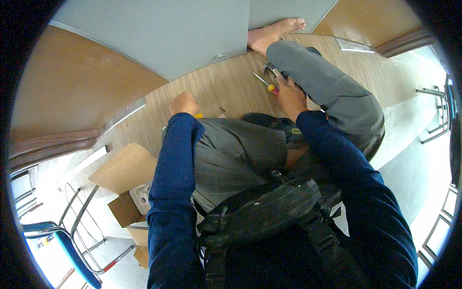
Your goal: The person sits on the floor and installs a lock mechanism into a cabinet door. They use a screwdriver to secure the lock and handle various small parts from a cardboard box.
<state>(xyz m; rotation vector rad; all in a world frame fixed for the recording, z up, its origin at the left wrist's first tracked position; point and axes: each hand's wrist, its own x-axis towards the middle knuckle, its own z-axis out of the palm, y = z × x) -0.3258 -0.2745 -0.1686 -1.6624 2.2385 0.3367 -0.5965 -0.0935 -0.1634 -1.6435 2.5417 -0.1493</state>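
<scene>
At 8 o'clock, an open brown cardboard box [122, 209] holds a white object with a round hole [142, 198]; the navy-blue left sleeve [172, 188] hides its 3 o'clock side. A blue-seated metal-framed chair [74, 255] stands beyond. At 1 o'clock, a red-and-yellow-handled screwdriver [271, 88] lies beside the right hand [291, 98], whose grasp I cannot tell; a bent grey-trousered leg [332, 84] blocks its 3 o'clock side. The left hand [184, 103], at 10 o'clock, looks curled, its fingers hidden; whether it is clenched I cannot tell.
</scene>
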